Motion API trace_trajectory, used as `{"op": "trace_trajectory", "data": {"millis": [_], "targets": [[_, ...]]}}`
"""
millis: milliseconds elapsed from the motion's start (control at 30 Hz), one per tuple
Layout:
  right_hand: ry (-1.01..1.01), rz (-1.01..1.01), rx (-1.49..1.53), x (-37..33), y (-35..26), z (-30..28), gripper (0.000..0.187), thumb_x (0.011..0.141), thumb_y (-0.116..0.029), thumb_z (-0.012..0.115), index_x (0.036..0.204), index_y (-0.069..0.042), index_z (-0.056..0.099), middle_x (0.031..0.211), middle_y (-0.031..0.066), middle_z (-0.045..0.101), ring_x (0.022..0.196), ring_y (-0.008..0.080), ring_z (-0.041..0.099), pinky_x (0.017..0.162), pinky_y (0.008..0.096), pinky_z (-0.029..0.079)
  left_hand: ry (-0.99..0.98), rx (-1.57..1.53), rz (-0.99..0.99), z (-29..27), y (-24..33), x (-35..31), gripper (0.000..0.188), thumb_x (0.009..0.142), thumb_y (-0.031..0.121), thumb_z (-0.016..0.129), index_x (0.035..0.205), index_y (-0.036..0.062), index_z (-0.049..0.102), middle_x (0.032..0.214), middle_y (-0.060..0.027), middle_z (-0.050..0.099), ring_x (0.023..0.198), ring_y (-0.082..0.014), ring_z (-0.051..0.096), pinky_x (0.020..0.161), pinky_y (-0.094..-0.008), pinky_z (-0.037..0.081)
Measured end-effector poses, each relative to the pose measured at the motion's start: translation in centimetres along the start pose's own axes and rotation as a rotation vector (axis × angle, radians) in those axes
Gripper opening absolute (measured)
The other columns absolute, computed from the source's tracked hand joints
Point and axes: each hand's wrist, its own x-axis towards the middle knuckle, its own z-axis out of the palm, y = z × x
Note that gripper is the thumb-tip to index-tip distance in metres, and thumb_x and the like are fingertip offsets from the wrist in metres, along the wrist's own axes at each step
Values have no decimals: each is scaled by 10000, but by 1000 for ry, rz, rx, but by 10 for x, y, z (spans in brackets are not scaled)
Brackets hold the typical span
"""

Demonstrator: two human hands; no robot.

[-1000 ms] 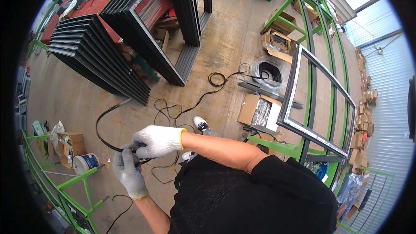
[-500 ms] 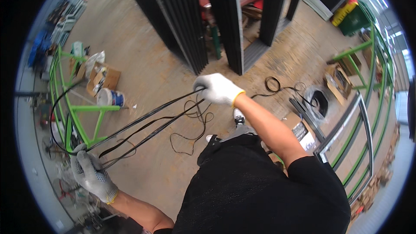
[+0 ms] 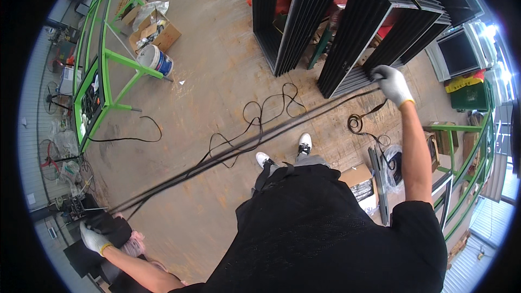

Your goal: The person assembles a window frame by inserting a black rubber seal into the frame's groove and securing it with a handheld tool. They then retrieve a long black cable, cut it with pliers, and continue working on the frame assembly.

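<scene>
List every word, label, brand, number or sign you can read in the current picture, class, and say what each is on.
No text can be read clearly.
Bucket: blue label, too small to read.
Yellow bag by the green bin: dark marks, too blurred to read.
Cardboard box near the shoes: any print is too small to tell.
Black strips: no print visible.

Smooth, rubbery-looking strips [image 3: 244, 149], matt cloth-gloved hands [image 3: 393, 84]

Head cam — wide, facing dn twd floor [image 3: 211, 87]
</scene>
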Motion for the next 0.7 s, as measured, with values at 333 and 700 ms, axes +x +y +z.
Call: {"op": "trace_trajectory", "data": {"millis": [333,700], "targets": [[-160,-572,-18,-71,-227,54,378,780,-68,736,1156,-39,744,1022,195,783,987,378,770,854,464,607,-726,393,493,191,-98,-221,480,1086,285,644,1398,-79,633,1404,-249,680,1293,-339,656,1136,-425,485],[-282,-304,108,-69,-330,136,257,826,-144,711,1047,-18,753,928,249,762,927,449,754,837,500,607,-1434,-49,754,245,69,-446,376,1115,347,605,1046,-6,712,779,36,614,655,-153,520,569,-379,383]]}}
